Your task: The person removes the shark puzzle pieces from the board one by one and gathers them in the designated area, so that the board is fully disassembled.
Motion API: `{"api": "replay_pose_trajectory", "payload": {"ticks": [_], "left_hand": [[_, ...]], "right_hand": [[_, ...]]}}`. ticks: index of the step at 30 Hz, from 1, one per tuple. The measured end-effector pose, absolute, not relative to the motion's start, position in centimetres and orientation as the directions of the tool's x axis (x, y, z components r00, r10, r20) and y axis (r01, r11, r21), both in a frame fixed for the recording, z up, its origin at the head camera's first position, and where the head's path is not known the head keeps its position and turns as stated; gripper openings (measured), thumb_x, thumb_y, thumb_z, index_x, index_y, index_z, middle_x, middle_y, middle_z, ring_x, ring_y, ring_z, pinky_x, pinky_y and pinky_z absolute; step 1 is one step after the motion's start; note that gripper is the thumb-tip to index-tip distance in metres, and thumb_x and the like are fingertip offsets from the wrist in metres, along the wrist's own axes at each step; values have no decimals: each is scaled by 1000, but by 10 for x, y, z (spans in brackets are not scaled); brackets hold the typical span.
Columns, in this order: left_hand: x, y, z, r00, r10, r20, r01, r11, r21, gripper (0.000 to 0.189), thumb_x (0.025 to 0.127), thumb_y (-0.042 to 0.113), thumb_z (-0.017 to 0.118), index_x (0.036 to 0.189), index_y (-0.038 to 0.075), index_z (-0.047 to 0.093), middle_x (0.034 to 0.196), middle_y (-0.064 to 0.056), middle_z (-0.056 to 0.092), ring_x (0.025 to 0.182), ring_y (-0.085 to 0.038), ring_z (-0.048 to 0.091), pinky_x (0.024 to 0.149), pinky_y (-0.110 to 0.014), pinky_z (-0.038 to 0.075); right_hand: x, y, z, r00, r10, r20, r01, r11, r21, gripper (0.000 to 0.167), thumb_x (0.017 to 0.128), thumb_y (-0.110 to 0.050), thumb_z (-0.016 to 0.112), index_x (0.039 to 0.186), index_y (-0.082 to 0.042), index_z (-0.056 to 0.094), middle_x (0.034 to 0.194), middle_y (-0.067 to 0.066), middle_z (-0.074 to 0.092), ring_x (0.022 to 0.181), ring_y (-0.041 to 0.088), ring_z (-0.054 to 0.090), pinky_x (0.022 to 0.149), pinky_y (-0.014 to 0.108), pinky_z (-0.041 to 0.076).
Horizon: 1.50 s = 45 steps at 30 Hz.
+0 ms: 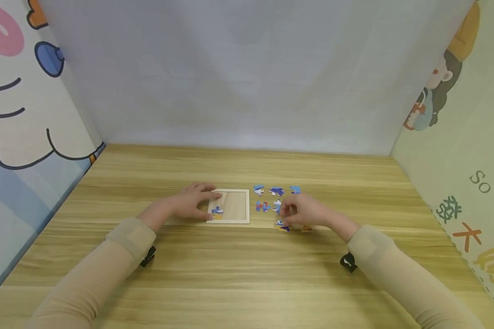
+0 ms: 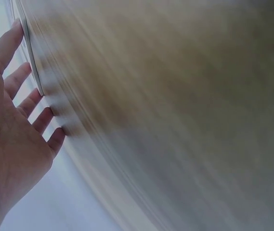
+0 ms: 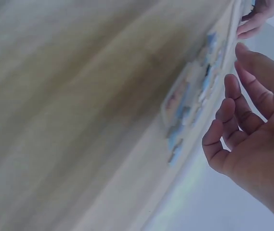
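Note:
A square wooden puzzle tray (image 1: pixel 248 208) lies on the table, with a blue and yellow puzzle piece (image 1: pixel 217 213) in its near left corner. My left hand (image 1: pixel 193 201) rests at the tray's left side, fingers spread and thumb by the near left corner. In the left wrist view, that hand's fingertips meet the tray's thin edge (image 2: pixel 32 57). My right hand (image 1: pixel 304 210) hovers over loose pieces right of the tray, its fingers loosely bent. No piece shows between its fingers in the right wrist view, where the pieces (image 3: pixel 179 110) look blurred.
Loose pieces lie in rough rows, including a blue and white one (image 1: pixel 259 189), a dark blue one (image 1: pixel 276 191) and a red and blue one (image 1: pixel 262 207). Partly under the right hand are an orange piece (image 1: pixel 306 228) and others. A pale wall (image 1: pixel 247 91) stands behind the table (image 1: pixel 230 274).

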<state>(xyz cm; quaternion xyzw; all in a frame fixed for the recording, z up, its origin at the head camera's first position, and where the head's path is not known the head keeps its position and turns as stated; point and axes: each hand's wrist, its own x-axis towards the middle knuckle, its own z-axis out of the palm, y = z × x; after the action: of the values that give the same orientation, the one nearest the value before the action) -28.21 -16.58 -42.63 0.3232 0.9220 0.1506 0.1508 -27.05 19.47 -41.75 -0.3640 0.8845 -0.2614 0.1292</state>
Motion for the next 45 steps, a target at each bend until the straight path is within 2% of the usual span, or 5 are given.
{"api": "replay_pose_trajectory", "payload": {"ticks": [13,22,30,39,45], "left_hand": [[-284,-169,-430,-741,654,-153,577,736,354,70,88,43,64,146,14,38,153,-16,24,139,-43,16,107,-67,14],[-290,-176,-436,-746,645,-166,567,745,350,72,87,50,62,146,18,36,154,-13,23,140,-42,15,107,-68,13],[-290,-174,-434,-748,632,-203,537,756,375,77,83,53,65,147,22,35,155,-10,20,141,-41,13,107,-68,11],[-290,-173,-432,-752,630,-194,538,757,370,78,83,53,66,147,21,35,154,-11,24,140,-40,17,106,-68,14],[-290,-172,-431,-750,630,-202,545,761,352,80,83,54,65,148,21,33,154,-10,23,141,-39,16,107,-67,14]], "right_hand": [[-272,168,-381,-692,-721,29,-631,586,-508,23,82,-14,73,102,-6,66,98,10,64,88,28,54,78,40,46],[-277,140,-369,-688,-722,78,-662,580,-475,25,83,-21,73,105,-12,66,105,0,64,91,19,54,80,36,47],[-285,113,-385,-684,-729,32,-629,567,-532,35,84,-19,72,116,-8,64,117,6,62,104,30,55,88,42,47],[-285,86,-405,-655,-756,-27,-627,562,-540,40,84,-17,73,122,-9,62,125,5,58,113,26,53,92,37,47],[-292,77,-417,-648,-757,-79,-598,571,-562,42,83,-19,74,123,-14,61,121,5,57,110,22,52,92,36,46]]}}
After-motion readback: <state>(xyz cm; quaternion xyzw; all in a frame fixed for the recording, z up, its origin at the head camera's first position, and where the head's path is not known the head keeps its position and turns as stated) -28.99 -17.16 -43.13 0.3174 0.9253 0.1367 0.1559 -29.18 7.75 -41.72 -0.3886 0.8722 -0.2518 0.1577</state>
